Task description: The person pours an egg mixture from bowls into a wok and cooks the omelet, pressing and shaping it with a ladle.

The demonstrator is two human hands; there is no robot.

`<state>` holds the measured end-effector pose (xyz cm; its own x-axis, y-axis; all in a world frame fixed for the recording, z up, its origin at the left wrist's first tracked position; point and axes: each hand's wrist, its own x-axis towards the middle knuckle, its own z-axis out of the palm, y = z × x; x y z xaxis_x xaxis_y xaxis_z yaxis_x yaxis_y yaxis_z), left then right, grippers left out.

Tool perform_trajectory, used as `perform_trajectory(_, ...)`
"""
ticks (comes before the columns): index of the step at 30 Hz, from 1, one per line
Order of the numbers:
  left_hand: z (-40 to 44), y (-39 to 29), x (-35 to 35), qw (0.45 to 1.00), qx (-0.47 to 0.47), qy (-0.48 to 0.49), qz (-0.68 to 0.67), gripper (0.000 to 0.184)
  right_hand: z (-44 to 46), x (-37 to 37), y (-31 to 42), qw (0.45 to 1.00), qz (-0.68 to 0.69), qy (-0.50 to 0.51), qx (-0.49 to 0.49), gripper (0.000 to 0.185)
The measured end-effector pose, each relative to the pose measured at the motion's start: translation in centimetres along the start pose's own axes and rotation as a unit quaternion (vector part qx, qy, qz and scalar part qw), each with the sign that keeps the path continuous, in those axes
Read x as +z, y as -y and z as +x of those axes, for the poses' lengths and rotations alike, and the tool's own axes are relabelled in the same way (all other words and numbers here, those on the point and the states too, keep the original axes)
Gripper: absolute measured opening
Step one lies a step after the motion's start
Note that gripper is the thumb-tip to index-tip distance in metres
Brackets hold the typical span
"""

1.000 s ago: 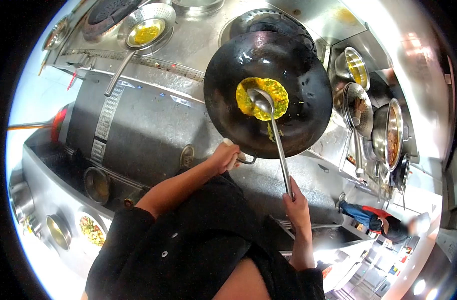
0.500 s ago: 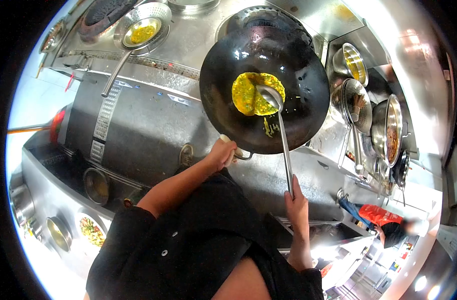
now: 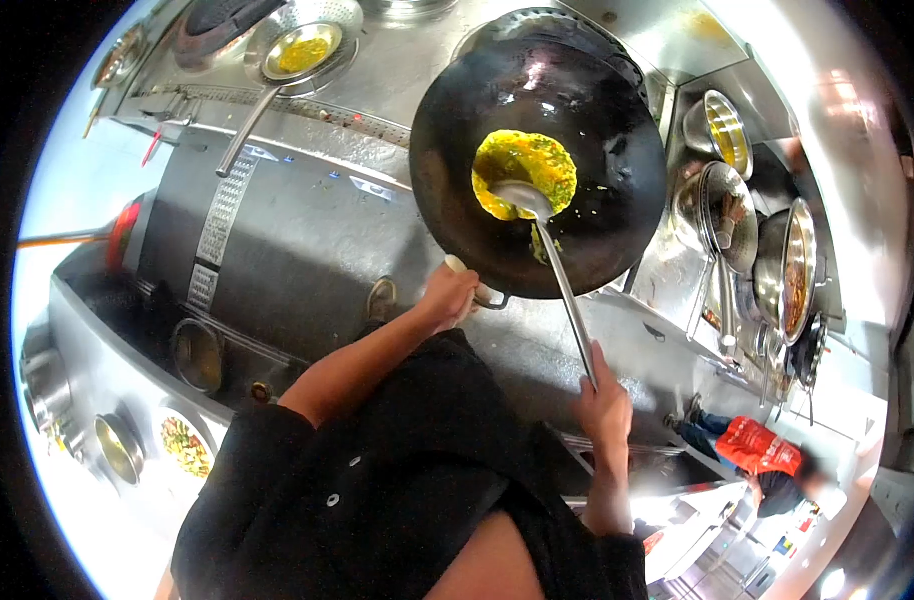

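A large black wok (image 3: 617, 220) is tilted over the stove, its handle at the lower left rim. My left hand (image 3: 451, 294) is closed around that handle with a pale cloth. Inside the wok lies a round yellow egg pancake (image 3: 532, 160) with green bits, and small scraps sit below it. My right hand (image 3: 605, 402) grips the long handle of a metal ladle (image 3: 567, 285). The ladle's bowl rests at the lower edge of the pancake.
A strainer (image 3: 343, 20) over a bowl with yellow food stands at the upper left. Right of the wok are a steel bowl (image 3: 717, 130), another strainer (image 3: 742, 215) and a large pot (image 3: 783, 270). A person in a red apron (image 3: 759, 446) stands at the lower right.
The ladle's bowl has moved from the pancake's middle, across its right side, to its lower left edge. The pancake has shifted in the wok. The other person has turned, showing more red apron.
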<state>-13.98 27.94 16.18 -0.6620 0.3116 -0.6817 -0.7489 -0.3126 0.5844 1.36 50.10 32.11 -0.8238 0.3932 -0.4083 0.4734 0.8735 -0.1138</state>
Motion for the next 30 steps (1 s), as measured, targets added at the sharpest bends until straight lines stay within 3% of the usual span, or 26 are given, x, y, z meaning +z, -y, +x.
perform_trajectory(9,0.7,0.6,-0.5,0.999,0.021,0.002,0.024,0.015,-0.3,-0.1,-0.7,0.997,-0.039,-0.061,-0.021,0.065)
perform_trajectory(15,1.2,1.0,-0.7,0.999,0.032,0.008,-0.013,0.014,-2.5,-1.9,-2.4,0.998,-0.058,-0.015,0.004,0.064)
perform_trajectory(18,1.0,0.5,-0.9,1.000,0.008,0.005,0.012,0.015,-3.0,-1.0,-3.9,0.998,0.011,-0.056,-0.022,0.064)
perform_trajectory(22,-0.2,-1.0,-0.4,0.999,-0.037,-0.016,0.030,0.014,-1.8,-1.8,-1.6,0.983,0.174,0.016,0.056,0.059)
perform_trajectory(23,-0.5,-1.2,-0.5,0.999,-0.046,-0.009,0.028,0.015,-1.4,-0.5,-2.6,0.977,0.211,-0.021,-0.009,0.057)
perform_trajectory(29,-2.0,-1.9,-1.2,0.995,-0.090,0.038,0.022,0.020,-0.8,-2.1,-2.8,0.986,0.160,-0.013,-0.053,0.058)
perform_trajectory(30,-2.6,-2.1,-1.0,0.995,-0.094,0.035,0.007,0.022,-0.8,-3.3,-2.0,0.987,0.158,0.016,-0.025,0.058)
